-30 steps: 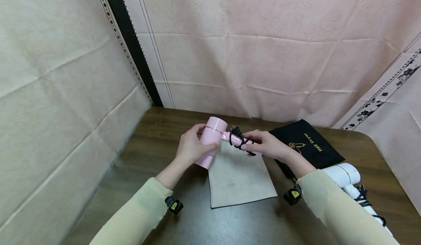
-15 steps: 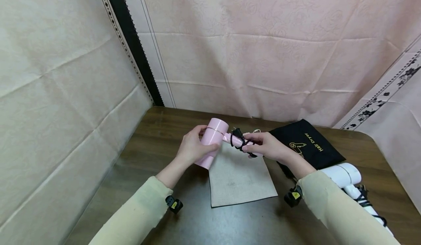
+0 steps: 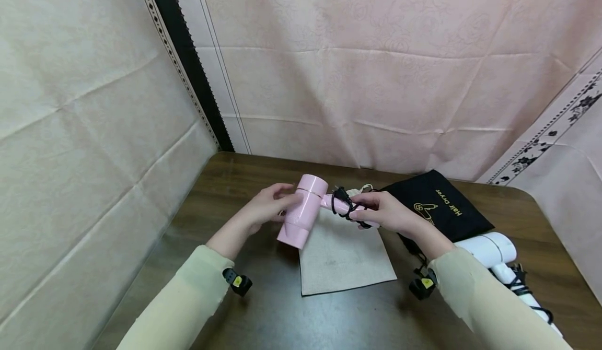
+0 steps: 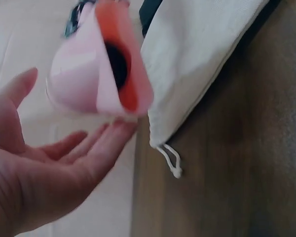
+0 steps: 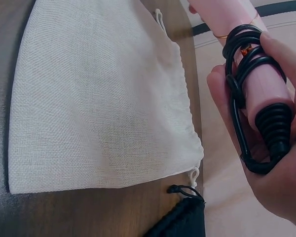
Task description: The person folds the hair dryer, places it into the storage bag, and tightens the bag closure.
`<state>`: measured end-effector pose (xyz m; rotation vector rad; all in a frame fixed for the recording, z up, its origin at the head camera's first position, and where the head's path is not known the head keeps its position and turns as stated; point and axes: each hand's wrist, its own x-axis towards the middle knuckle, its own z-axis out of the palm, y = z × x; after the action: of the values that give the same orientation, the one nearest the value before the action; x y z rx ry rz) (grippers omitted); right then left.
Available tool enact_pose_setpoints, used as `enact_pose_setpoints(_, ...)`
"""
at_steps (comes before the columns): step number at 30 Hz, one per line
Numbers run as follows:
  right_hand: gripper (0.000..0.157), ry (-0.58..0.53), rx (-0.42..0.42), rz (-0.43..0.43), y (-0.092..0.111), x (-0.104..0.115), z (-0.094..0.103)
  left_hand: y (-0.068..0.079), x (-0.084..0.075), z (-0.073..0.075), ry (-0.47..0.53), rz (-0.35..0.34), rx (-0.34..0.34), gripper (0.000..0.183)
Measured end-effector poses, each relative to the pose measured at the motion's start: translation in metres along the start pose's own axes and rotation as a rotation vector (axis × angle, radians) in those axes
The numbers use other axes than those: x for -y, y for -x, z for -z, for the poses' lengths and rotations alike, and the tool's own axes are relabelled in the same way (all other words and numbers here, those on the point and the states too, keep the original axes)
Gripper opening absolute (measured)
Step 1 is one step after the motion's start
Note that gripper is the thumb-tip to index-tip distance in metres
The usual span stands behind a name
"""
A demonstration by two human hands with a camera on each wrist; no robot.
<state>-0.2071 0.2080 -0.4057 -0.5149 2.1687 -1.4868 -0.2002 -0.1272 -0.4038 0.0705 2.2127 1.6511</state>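
Glossy pink, cylindrical hair dryer (image 3: 303,211), at ten o'clock over the flat beige cloth pouch (image 3: 348,258): probably light, stiff, slippery, best held by its handle (image 5: 267,90) wrapped in black cord (image 5: 235,95). The right hand (image 3: 384,211) grips there; the left hand (image 3: 264,207), fingers loose, lies at the barrel's nine o'clock.

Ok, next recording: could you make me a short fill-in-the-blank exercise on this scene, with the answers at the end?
1. The right hand grips the pink hair dryer by its ____.
2. The color of the cord wound round the gripped part is ____.
3. The words printed on the black pouch are "____".
4. The second dryer, near the person's right forearm, has a body colored ____.

Missing words: handle; black; Hair Dryer; white.
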Motion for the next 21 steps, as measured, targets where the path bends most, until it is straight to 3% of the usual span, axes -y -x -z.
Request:
enact_pose_setpoints(7,0.044,0.020,0.021,0.021,0.004,-0.002,0.002,-0.005,0.010,0.015,0.241,0.124,0.144,0.076)
enact_pose_setpoints(16,0.043,0.030,0.042,0.012,0.008,-0.003,0.004,-0.009,0.016,0.013,0.395,0.175,0.289,0.091)
enact_pose_setpoints(21,0.041,0.033,0.058,0.025,0.011,-0.005,0.006,-0.009,0.018,0.009,0.425,0.194,0.326,0.091)
